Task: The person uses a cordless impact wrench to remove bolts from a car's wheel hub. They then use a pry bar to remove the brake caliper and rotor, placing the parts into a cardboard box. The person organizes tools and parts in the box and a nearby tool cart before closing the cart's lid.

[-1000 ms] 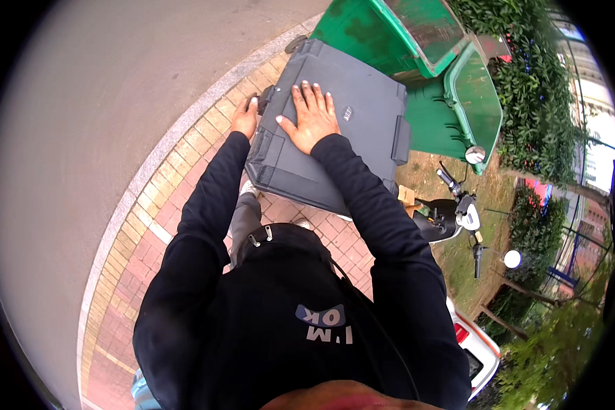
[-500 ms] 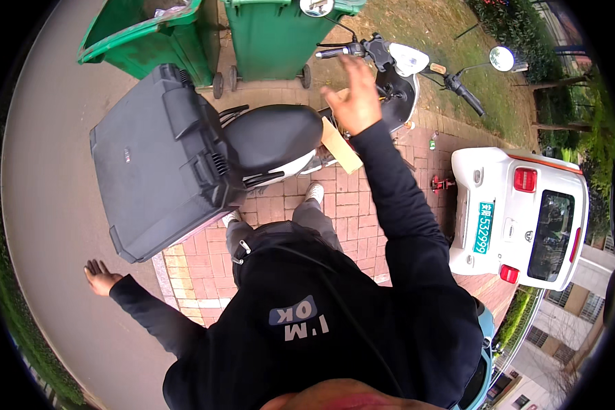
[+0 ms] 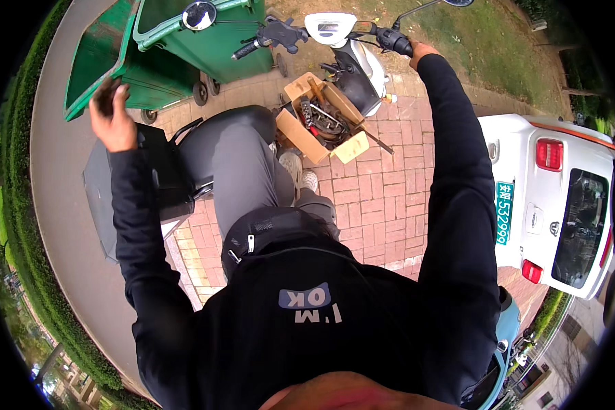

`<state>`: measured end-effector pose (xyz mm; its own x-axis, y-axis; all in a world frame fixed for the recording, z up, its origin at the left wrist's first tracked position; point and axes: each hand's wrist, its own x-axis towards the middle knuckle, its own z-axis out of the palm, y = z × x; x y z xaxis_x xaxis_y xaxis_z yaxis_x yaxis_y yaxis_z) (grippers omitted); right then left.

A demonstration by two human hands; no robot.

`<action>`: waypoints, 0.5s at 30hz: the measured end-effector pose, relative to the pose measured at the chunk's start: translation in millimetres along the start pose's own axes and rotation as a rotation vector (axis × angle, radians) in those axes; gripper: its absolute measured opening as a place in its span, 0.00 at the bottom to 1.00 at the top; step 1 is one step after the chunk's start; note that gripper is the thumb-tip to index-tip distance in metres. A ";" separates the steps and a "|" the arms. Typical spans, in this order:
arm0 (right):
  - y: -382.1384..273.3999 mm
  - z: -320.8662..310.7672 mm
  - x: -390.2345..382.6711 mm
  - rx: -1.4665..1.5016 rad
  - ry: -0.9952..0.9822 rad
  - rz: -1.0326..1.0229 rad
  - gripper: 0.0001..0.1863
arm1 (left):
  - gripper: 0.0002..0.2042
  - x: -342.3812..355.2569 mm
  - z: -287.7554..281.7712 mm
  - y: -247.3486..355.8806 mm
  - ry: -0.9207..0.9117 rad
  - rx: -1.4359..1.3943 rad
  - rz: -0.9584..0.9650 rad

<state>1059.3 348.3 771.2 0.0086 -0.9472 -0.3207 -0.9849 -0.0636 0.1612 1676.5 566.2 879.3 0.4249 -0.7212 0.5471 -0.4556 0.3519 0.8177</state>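
Note:
My right hand (image 3: 424, 55) is closed round the right grip (image 3: 395, 42) of a white scooter's handlebar. Raised in the air with fingers apart, my left hand (image 3: 113, 121) holds nothing. It is near the large dark top case (image 3: 106, 188) behind the black seat (image 3: 242, 121). One of my legs, in grey trousers (image 3: 242, 167), is lifted against the seat. On the scooter's footboard area stands an open cardboard box (image 3: 301, 137) filled with metal tools (image 3: 328, 123), some with red handles. A long rod sticks out of it.
Two green wheeled bins (image 3: 205, 51) stand beyond the scooter on the left. To the right, a white car (image 3: 512, 143) is parked on the red brick paving (image 3: 389, 205). A teal vehicle (image 3: 506, 335) shows behind my right arm. Round mirrors (image 3: 199, 15) stick out from the handlebar.
My right hand has reached forward and right and taken hold of the right grip. My left hand has risen toward the bins. One leg has lifted onto the seat, and the tool box has come into view.

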 end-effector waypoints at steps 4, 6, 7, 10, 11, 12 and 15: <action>-1.1 -5.4 7.3 0.014 0.007 -0.073 0.35 | 0.17 31.2 98.4 -40.6 -0.273 0.098 -0.089; 6.6 -9.1 3.7 0.039 0.012 -0.074 0.34 | 0.17 41.3 129.0 -57.6 -0.434 0.188 -0.165; 7.8 -8.7 2.2 0.055 0.036 -0.056 0.34 | 0.17 43.4 138.5 -76.7 -0.516 0.245 -0.219; -10.4 -20.9 -24.4 0.059 0.033 0.036 0.32 | 0.17 37.5 152.6 -131.6 -0.656 0.344 -0.364; -20.8 -31.7 -32.8 0.061 0.039 0.078 0.31 | 0.17 38.7 154.8 -152.9 -0.705 0.346 -0.449; -22.4 -30.9 -36.3 0.047 0.035 0.110 0.29 | 0.19 32.8 166.3 -167.7 -0.736 0.421 -0.395; -24.4 -35.1 -41.8 0.125 0.008 0.156 0.28 | 0.24 14.4 183.9 -192.3 -0.873 0.707 -0.269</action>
<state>1089.1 378.4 813.5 -0.1453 -0.9449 -0.2933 -0.9881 0.1237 0.0909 1626.4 378.5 697.1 0.0147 -0.9861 -0.1652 -0.8857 -0.0896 0.4555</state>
